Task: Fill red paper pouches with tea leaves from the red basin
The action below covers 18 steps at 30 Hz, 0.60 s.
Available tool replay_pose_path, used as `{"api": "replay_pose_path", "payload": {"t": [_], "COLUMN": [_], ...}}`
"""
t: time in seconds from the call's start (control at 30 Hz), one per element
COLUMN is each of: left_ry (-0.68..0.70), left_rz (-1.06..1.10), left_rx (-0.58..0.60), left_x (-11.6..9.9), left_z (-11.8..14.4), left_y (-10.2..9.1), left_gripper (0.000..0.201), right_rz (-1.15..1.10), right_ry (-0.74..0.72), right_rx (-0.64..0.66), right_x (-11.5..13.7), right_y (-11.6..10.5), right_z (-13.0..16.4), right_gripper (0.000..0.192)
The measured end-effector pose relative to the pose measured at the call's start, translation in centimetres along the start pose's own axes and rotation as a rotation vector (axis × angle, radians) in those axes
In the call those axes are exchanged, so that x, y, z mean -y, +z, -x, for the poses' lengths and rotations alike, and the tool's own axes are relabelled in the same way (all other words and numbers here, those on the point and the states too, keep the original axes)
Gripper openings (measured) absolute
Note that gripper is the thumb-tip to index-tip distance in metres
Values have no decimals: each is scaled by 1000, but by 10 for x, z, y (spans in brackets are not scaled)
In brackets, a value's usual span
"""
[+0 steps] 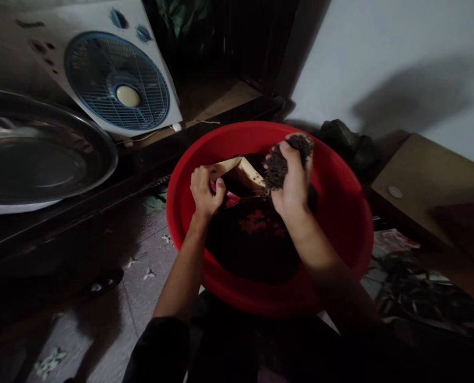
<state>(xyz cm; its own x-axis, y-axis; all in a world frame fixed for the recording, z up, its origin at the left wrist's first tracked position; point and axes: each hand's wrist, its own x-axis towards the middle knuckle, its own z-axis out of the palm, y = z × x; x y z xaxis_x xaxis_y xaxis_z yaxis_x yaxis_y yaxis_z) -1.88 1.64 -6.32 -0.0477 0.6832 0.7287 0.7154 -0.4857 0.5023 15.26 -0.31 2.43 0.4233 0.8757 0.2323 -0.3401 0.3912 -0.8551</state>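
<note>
A big round red basin (269,300) stands in front of me, with a dark loose heap (253,250) of small bits across its bottom. Inside it, a bag (250,173) with a tan inner side and a pinkish-red outer side is held with its mouth spread. My left hand (206,191) is closed on the bag's left edge, thumb at the rim. My right hand (295,183), palm turned up at the bag's right side, is curled around a handful of dark, seed-like or leaf-like bits (277,166). Their exact kind is too dim to tell.
A white box fan (119,80) stands behind on the left, beside a wide metal tray (33,154) on a dark ledge. To the right is a tan board or box (432,170) with a small white disc (395,192). Pale scraps (50,363) litter the tiled floor.
</note>
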Motion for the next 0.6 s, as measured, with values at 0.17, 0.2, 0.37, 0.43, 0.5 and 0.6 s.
{"api": "replay_pose_path", "payload": {"t": [0.17, 0.2, 0.37, 0.43, 0.5, 0.6], "left_ry": [-59, -79, -173, -185, -200, -268], "left_rz": [-81, -86, -64, -53, -44, -48], "left_rx": [-42, -59, -184, -260, -342, -481], "left_x": [-2, -2, 7, 10, 14, 21], "left_z": [2, 2, 1, 0, -3, -9], "left_y": [2, 2, 2, -1, -6, -16], "left_gripper": [32, 28, 8, 5, 9, 17], "right_rz": [154, 191, 374, 569, 1003, 1508], "right_ry": [-97, -104, -184, -120, 72, 374], "right_rx": [251, 297, 202, 129, 190, 414], "right_x": [-24, -26, -44, -65, -89, -115], "right_y": [23, 23, -21, -60, -105, -168], "right_z": [-9, -9, -28, -40, -48, -45], "right_gripper": [21, 24, 37, 46, 54, 57]}}
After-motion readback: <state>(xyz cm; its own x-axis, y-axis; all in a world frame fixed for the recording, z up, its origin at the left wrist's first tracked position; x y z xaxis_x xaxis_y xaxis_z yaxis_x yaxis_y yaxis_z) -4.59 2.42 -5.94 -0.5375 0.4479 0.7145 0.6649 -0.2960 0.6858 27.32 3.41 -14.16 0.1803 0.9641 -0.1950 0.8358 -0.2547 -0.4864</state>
